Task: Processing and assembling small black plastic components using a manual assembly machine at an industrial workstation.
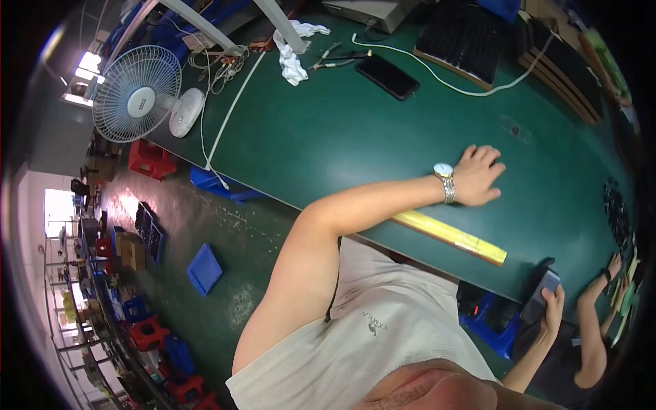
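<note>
In the head view, a long, flat, glossy yellow strip is laid on the green tabletop, its long axis slanting rightward and nearer; its left end is overlapped by the left forearm, the nearer arm. Beyond the strip, the left hand is rested, fingers spread, empty. Past its right end, a grey rectangular device is gripped by the right hand's fingers.

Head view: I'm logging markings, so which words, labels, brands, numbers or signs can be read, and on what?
Shirt: small letters by an emblem on the chest; I won't copy them.
Fan: hub marking too small to read.
Watch dial: too small to read.
</note>
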Available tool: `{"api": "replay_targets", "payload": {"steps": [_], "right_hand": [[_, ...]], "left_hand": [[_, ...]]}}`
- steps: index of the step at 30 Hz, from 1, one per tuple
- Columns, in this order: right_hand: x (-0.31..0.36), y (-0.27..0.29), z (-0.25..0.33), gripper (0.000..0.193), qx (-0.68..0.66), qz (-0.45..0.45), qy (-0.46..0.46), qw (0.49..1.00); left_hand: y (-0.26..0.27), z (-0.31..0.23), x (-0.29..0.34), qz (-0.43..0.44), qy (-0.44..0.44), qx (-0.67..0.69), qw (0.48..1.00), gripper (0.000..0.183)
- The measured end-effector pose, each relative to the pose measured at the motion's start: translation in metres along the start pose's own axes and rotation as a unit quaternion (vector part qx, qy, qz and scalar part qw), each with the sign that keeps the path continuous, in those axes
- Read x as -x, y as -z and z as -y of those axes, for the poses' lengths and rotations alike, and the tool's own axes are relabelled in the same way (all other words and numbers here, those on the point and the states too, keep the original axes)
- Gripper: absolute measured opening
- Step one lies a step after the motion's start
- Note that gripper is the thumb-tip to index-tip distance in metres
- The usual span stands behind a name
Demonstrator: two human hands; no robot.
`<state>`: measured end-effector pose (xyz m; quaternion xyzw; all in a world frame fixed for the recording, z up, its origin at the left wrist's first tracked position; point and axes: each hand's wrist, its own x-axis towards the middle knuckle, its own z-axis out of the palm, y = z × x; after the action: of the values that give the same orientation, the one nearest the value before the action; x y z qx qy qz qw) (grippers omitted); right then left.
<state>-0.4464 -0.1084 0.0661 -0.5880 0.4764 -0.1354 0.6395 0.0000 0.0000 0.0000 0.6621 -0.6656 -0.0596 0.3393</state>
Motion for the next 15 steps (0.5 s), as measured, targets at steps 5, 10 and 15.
{"api": "replay_targets", "payload": {"steps": [5, 10, 15], "right_hand": [[0.003, 0.004, -0.035, 0.043, 0.011, -0.119, -0.048, 0.992], [-0.005, -0.013, 0.038, 0.038, 0.037, -0.021, -0.105, 0.994], [0.030, -0.012, 0.042, 0.036, -0.004, -0.040, -0.166, 0.985]], "left_hand": [[0.034, 0.014, -0.005, -0.016, -0.009, 0.087, 0.996, 0.057], [0.079, 0.001, -0.007, -0.018, 0.119, 0.073, 0.990, 0.056], [0.122, 0.042, -0.020, -0.075, 0.224, -0.031, 0.971, 0.052]]}}
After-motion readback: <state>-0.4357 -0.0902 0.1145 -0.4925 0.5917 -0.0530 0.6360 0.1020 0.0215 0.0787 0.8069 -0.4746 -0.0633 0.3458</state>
